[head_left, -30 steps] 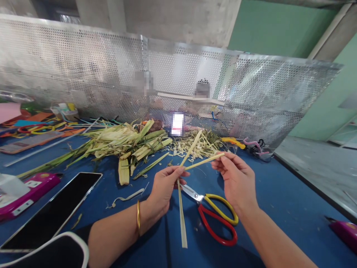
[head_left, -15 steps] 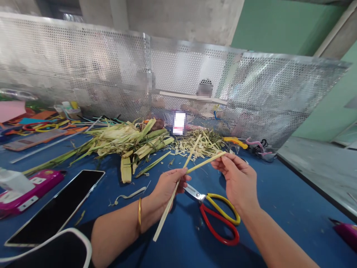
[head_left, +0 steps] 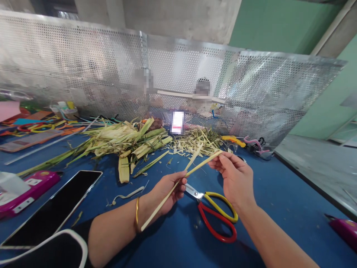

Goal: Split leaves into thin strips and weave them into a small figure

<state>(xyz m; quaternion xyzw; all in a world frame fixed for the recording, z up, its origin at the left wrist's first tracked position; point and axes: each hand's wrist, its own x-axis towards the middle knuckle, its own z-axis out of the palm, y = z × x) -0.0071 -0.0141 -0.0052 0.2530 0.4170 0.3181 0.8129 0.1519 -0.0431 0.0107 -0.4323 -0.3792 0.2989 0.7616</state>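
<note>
My left hand (head_left: 170,190) pinches pale plant strips where they cross, above the blue table. One plant strip (head_left: 205,162) slants up to the right, and its far end is gripped between the thumb and fingers of my right hand (head_left: 235,175). A second strip end (head_left: 194,156) points up toward the back. The lower tail (head_left: 156,212) hangs out below my left hand, near the gold bangle (head_left: 137,215). Just beneath the hands lie scissors (head_left: 199,196) with one yellow and one red handle, blades partly hidden by my left fingers.
Leafy stalks (head_left: 119,143) are heaped behind, beside a pile of shredded scraps (head_left: 198,140). A phone (head_left: 55,208) and a purple power strip (head_left: 32,193) lie at left. A perforated metal screen (head_left: 181,70) closes off the back. A yellow-handled tool (head_left: 233,141) lies at right.
The strip's lower tail has swung left and up, nearer to the bangle. Both hands keep their hold; the whole view has shifted slightly.
</note>
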